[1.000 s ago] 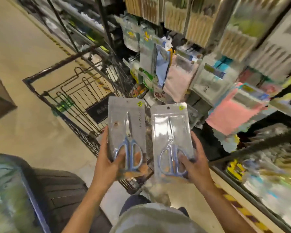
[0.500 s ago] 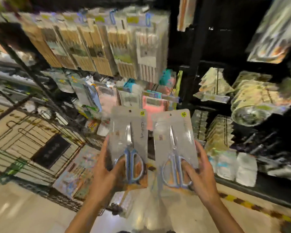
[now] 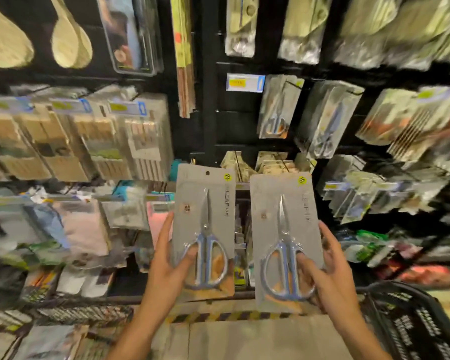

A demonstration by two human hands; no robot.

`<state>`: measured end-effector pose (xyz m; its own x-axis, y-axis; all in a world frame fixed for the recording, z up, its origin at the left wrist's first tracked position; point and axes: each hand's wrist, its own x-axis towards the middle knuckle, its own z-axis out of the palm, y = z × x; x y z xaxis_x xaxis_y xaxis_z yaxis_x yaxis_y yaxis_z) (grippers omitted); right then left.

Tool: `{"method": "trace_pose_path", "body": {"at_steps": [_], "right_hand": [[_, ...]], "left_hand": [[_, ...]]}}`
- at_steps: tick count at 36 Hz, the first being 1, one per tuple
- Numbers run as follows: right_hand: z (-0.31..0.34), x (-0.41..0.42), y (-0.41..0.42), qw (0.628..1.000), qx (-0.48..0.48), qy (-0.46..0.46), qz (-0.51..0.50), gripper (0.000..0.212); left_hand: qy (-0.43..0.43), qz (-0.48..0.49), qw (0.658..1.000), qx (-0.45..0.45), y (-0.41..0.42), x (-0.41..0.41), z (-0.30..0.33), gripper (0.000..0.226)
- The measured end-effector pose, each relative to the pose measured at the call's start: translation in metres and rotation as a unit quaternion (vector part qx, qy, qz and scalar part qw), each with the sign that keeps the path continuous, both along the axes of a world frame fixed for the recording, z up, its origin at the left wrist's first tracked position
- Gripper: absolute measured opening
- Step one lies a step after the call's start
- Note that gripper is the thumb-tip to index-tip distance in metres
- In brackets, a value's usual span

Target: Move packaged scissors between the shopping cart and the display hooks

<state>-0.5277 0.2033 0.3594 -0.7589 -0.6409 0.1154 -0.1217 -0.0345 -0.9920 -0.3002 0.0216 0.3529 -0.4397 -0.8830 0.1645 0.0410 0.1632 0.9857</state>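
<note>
With one pack of scissors (image 3: 204, 229) gripped in the left hand (image 3: 166, 268) and another pack (image 3: 286, 240) in the right hand (image 3: 327, 276), lift each hole up onto the hooks with scissors (image 3: 278, 110) above.

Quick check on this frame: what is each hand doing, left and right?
Left hand: grips the left scissors pack at its lower edge, thumb across the front.
Right hand: grips the right scissors pack the same way.
</note>
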Motion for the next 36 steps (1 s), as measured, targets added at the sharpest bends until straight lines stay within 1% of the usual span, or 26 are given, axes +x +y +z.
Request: {"method": "trace_pose_path", "body": {"at_steps": [6, 12, 14, 19, 24, 29, 36], "right_hand": [[0.021, -0.018, 0.007, 0.999, 0.0, 0.027, -0.032, 0.073], [0.025, -0.045, 0.001, 0.999, -0.016, -0.016, -0.049, 0.07], [0.027, -0.058, -0.004, 0.999, -0.023, -0.018, -0.046, 0.069], [0.03, -0.102, -0.02, 0.998, -0.046, -0.013, -0.033, 0.069], [0.031, -0.159, -0.036, 0.998, -0.065, -0.013, -0.008, 0.072], [0.036, -0.215, -0.052, 0.996, -0.081, -0.019, 0.018, 0.074], [0.047, -0.277, -0.079, 0.992, -0.107, -0.019, 0.07, 0.068]], "left_hand": [[0.029, -0.023, 0.999, -0.008, -0.002, -0.023, 0.018, 0.08], [0.041, -0.027, 0.999, -0.001, -0.008, -0.049, 0.029, 0.078], [0.044, -0.033, 0.998, -0.007, -0.011, -0.061, 0.033, 0.078], [0.032, -0.027, 0.999, -0.034, -0.022, -0.101, 0.037, 0.079], [0.035, 0.007, 0.999, -0.041, -0.027, -0.146, 0.04, 0.082], [0.022, 0.029, 0.997, -0.069, -0.027, -0.196, 0.051, 0.081], [0.021, 0.069, 0.995, -0.068, -0.024, -0.245, 0.07, 0.08]]}}
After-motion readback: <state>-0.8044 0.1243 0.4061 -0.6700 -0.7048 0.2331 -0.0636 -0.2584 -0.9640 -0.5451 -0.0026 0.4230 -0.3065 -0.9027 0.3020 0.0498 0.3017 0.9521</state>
